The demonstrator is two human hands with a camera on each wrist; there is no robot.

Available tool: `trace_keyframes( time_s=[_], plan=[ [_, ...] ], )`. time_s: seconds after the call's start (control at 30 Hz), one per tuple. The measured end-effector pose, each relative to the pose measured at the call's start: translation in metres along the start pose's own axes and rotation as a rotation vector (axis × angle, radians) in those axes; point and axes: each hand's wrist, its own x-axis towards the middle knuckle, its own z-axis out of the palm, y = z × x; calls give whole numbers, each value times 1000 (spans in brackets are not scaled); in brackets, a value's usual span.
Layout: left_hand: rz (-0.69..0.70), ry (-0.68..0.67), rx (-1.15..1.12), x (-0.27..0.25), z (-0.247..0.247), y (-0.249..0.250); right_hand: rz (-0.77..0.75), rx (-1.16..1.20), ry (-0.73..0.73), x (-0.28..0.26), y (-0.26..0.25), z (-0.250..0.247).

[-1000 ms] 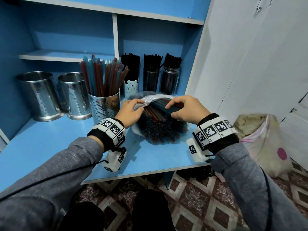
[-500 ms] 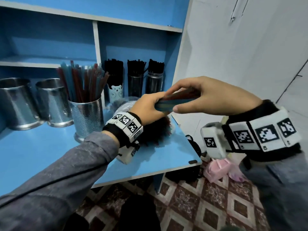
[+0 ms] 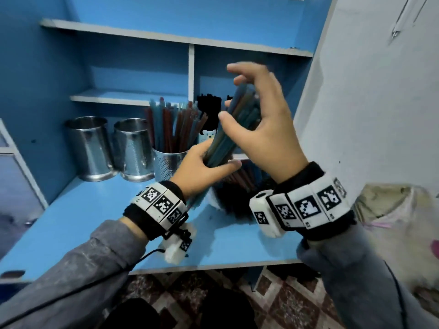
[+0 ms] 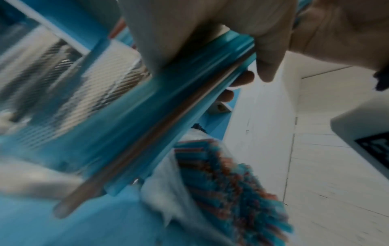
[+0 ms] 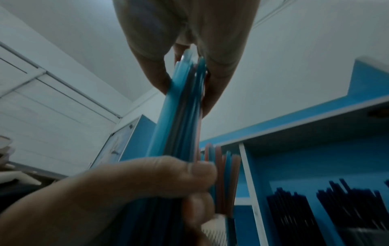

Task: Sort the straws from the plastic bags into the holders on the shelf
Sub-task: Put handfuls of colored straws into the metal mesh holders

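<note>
A bundle of blue and reddish straws (image 3: 234,124) (image 4: 160,119) (image 5: 183,116) stands almost upright above the shelf. My left hand (image 3: 204,162) (image 5: 147,188) grips its lower part with fingers and thumb wrapped round. My right hand (image 3: 256,119) (image 5: 189,55) holds the upper part, thumb on the near side and fingers curled behind. Below lies the plastic bag of straws (image 3: 240,193) (image 4: 227,183) on the blue shelf (image 3: 78,217). A perforated metal holder (image 3: 168,162) just left of my hands is packed with coloured straws.
Two bare metal holders (image 3: 91,148) (image 3: 134,150) stand at the left. A bear-printed cup (image 3: 209,135) and dark holders with black straws (image 5: 349,206) stand at the back. A white wall (image 3: 370,103) bounds the right; a cloth bag (image 3: 399,224) lies beside the shelf.
Both hands have lifted a bundle of straws out of the bag and swung it from lying flat to nearly upright, higher above the shelf.
</note>
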Motion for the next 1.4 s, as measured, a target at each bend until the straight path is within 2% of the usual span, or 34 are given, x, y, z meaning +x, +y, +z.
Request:
trace_keyframes(
  time_s=[0.1,0.23,0.33,0.43,0.5,0.57,0.63,0.7,0.73,0.8,0.83,0.9,0.97,1.07,1.13,1.23,1.4],
  plan=[
    [-109,33,-41,-14,-19,-27,-35,-48,-46,-6,7,36],
    [-248,77,-37,-32,-35,-65,82,-35,-198,-17,17,65],
    [-317,68,-36,-39,-41,-79,113,-36,-250,-21,23,69],
    [-281,47,-39,-40,-43,-77,286,95,-295,-20,27,65],
    [-205,-23,4,-40,-45,-67,341,92,-346,-21,31,65],
    [-117,-94,87,-40,-44,-55,414,243,-401,-25,33,69],
    [-51,-87,88,-38,-42,-46,435,387,-430,-29,33,77],
    [49,2,-14,-36,-39,-37,407,432,-335,-25,29,81],
    [106,107,-21,-34,-40,-36,389,471,-265,-19,27,82],
    [232,400,175,-27,-45,-42,300,534,-139,-4,24,78],
    [246,523,306,-22,-48,-47,254,546,-84,4,23,74],
    [110,616,423,-12,-57,-54,203,549,12,18,21,68],
    [-103,540,385,1,-69,-64,171,529,64,27,20,66],
    [-265,363,239,15,-91,-85,198,483,100,39,21,68],
    [-289,317,217,19,-100,-94,249,431,96,51,27,72],
    [-297,303,324,22,-106,-97,348,336,64,70,40,86],
    [-330,240,372,27,-113,-96,492,190,18,87,59,121]
  ],
)
